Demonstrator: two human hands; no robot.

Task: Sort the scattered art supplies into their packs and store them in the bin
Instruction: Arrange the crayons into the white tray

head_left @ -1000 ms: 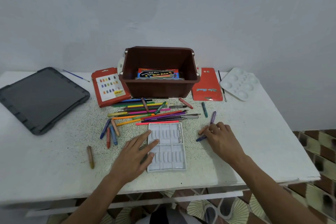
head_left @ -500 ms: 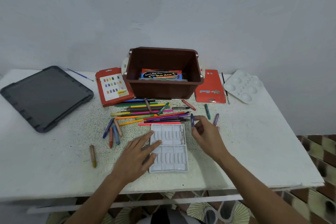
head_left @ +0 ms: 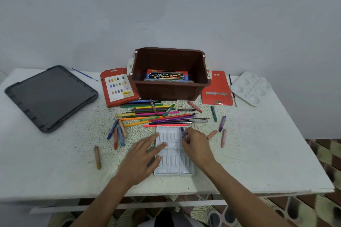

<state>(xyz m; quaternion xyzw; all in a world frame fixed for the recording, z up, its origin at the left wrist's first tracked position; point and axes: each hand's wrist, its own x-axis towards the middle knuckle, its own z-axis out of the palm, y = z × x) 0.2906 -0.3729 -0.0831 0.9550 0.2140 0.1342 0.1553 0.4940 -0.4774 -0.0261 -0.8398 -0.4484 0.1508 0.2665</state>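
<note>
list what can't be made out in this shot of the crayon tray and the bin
Head view, the only one:
- Bin floor: the near wall hides all but the water colour box.
- White tray: both hands cover several slots.
- Blue crayon: the right hand hides its lower end, so whether it is seated is unclear.
- Red pack lettering: too small to read.

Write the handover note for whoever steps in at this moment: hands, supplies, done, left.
Left hand: open, flat on the left edge of the white crayon tray, steadying it.
Right hand: pinching a dark blue crayon over the tray's upper right slots.
Brown bin: at the back, holds one water colour pack.
Done: that pack is stored; tray slots otherwise look empty.
Left: other crayons lie on both sides of the tray, colour pencils between tray and bin; red crayon box beside the bin.
</note>
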